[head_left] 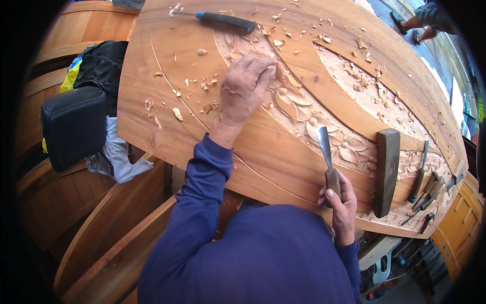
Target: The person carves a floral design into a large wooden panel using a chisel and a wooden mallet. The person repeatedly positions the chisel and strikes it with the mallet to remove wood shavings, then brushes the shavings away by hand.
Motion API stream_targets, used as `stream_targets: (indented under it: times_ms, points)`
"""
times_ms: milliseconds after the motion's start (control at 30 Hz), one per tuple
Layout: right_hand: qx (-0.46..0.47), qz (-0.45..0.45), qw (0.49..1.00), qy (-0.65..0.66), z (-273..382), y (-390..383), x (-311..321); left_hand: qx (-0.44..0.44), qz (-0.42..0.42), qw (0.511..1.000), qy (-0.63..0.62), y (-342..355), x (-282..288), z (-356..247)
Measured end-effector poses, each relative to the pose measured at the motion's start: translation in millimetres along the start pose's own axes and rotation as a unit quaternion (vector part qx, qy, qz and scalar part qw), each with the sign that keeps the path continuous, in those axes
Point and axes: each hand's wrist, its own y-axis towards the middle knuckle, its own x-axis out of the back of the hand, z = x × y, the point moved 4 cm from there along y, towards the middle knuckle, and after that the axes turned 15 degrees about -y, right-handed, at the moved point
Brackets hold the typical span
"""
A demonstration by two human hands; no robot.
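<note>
My right hand (345, 205) is wrapped round the wooden handle of a wide-bladed carving chisel (325, 147), its blade pointing up and away from me. Over the carved band of leaves and flowers (291, 104) my left hand (247, 86) has its fingers curled and drawn together; anything between them is hidden. Beneath both hands lies a large curved wooden panel (202, 129) with wood shavings (177, 114) scattered over it. Above my left hand, a chisel with a dark blue handle (227, 21) rests on the panel.
Right of my right hand lies a long wooden mallet (387, 172). Past it are another chisel (418, 177) and several smaller tools (429, 190). A black case (73, 126) and dark cloth (104, 66) sit at the left. A person's legs (417, 23) show at the top right.
</note>
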Motion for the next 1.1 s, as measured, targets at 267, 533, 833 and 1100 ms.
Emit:
stream_targets:
  times_ms: [267,533,833,1100]
  points:
    - [-0.038,0.022,0.993,0.106,-11.9,-17.7,-18.6,0.128,-0.117,0.976,-0.133,-19.3,11.5,-7.9]
    - [0.079,0.005,0.997,0.017,-21.7,-17.1,-55.5,-0.249,0.197,0.925,-0.210,-73.8,-34.3,-128.1]
    - [0.057,0.041,0.996,0.048,-20.5,-18.5,-94.7,-0.268,0.398,0.844,-0.240,-84.4,-61.6,-112.6]
    - [0.083,-0.015,0.996,0.037,-24.9,-18.0,-111.8,-0.269,0.400,0.833,-0.272,-89.9,-62.6,-108.1]
